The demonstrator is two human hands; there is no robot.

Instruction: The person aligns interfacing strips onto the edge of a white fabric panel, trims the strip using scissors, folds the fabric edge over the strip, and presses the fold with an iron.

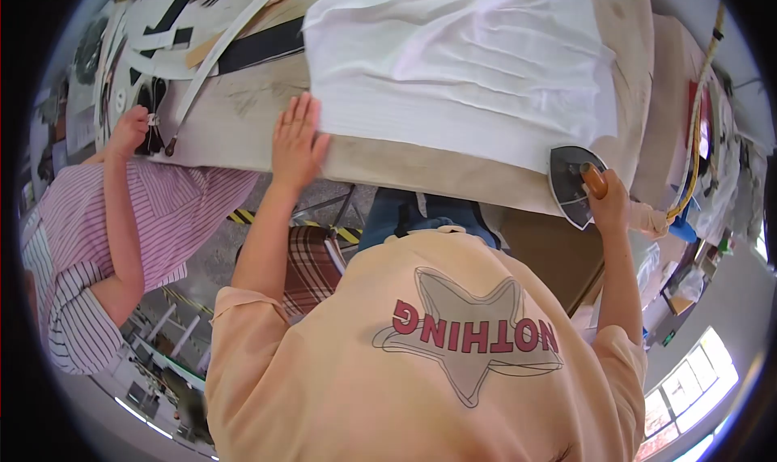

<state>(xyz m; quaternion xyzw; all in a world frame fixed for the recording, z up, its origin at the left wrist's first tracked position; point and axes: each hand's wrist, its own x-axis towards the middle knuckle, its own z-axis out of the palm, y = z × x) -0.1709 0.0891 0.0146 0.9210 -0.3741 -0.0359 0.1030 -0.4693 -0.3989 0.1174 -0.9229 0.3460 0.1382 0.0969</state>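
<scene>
A white cloth [453,73] is spread with soft wrinkles over the beige padded table [243,110], its near edge running along the table's front. My left hand [299,142] lies flat with fingers stretched out, at the near left corner of the cloth. At the cloth's near right corner, my right hand [611,199] is wrapped around the brown handle of an iron [571,178]. The iron's dark plate overlaps the table's front edge. Part of the handle is hidden by my fingers.
On the left stands a co-worker in a striped top [154,203], one hand [129,130] at a black bundle [151,114]. Black and white strips [259,45] lie on the table's far left. A yellowish hose [694,138] hangs at the right, by a blue object [684,227].
</scene>
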